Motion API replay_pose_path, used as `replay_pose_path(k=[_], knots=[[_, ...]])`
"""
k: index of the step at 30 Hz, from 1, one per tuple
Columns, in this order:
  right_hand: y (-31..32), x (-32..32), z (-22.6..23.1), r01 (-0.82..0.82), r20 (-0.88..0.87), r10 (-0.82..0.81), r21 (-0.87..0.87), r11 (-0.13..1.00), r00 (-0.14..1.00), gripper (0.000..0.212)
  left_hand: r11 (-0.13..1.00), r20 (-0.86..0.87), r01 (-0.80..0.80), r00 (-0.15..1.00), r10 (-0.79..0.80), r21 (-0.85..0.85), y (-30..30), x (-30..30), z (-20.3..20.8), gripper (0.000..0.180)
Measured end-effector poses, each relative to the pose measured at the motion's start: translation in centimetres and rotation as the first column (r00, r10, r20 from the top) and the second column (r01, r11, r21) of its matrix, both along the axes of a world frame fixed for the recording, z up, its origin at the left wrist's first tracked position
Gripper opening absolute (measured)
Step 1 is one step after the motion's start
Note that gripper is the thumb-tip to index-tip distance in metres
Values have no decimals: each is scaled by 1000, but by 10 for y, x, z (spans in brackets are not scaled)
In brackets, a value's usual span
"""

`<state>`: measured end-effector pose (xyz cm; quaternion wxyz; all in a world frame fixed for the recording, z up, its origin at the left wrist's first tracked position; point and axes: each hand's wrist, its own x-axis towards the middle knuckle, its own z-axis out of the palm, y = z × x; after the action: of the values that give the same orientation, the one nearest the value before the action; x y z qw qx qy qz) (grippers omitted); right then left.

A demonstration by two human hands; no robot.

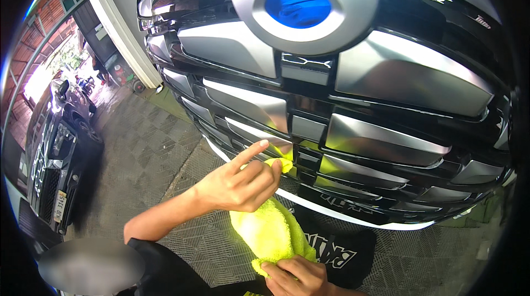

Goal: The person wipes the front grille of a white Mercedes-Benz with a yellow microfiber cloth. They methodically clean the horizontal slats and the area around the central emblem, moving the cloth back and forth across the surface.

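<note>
A neon-yellow microfibre cloth (pixel 265 227) hangs bunched between my two hands. My left hand (pixel 245 183) grips its upper end, with a tuft showing beyond the fingers; the index finger sticks out toward the grille. At the lower edge, my right hand (pixel 298 275) pinches the cloth's lower end. Just beyond my left hand is a vehicle's front grille (pixel 386 136), made of silver blocks and glossy black bars. A round silver emblem (pixel 353 14) with a blue, drop-shaped centre sits high on it. Yellow reflections of the cloth show on the nearest blocks.
A second, dark vehicle (pixel 52 169) stands at the left, near the open, bright doorway. A white pillar (pixel 118 25) rises behind the grille. Patterned dark tiles (pixel 138 152) cover the floor. Black fabric with white lettering (pixel 359 241) lies below the grille.
</note>
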<state>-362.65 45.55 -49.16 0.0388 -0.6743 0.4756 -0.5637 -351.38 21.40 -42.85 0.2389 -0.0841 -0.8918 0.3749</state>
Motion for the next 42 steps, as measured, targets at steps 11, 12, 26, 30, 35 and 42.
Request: replay_pose_path(k=[11,12,26,30,35,42], knots=[[-23,11,-3,-23,-78,27,58,998,997,20,989,-141,146,979,-145,-4,-7,1,-14,19],[-23,11,-3,-15,-86,21,66,998,996,20,987,-177,160,971,-160,-13,-5,0,-16,19],[-33,5,-14,39,-393,-4,80,996,920,17,943,-359,160,932,-47,291,8,-24,-46,15],[-40,4,-6,-3,-429,49,106,994,902,16,730,-461,206,872,166,652,29,-30,-55,22],[-43,7,-9,-4,-448,69,144,990,891,15,428,-531,357,739,414,830,53,-45,-69,19],[-26,-13,-12,16,-494,51,129,991,868,16,511,-531,297,745,405,807,57,-30,-95,21]])
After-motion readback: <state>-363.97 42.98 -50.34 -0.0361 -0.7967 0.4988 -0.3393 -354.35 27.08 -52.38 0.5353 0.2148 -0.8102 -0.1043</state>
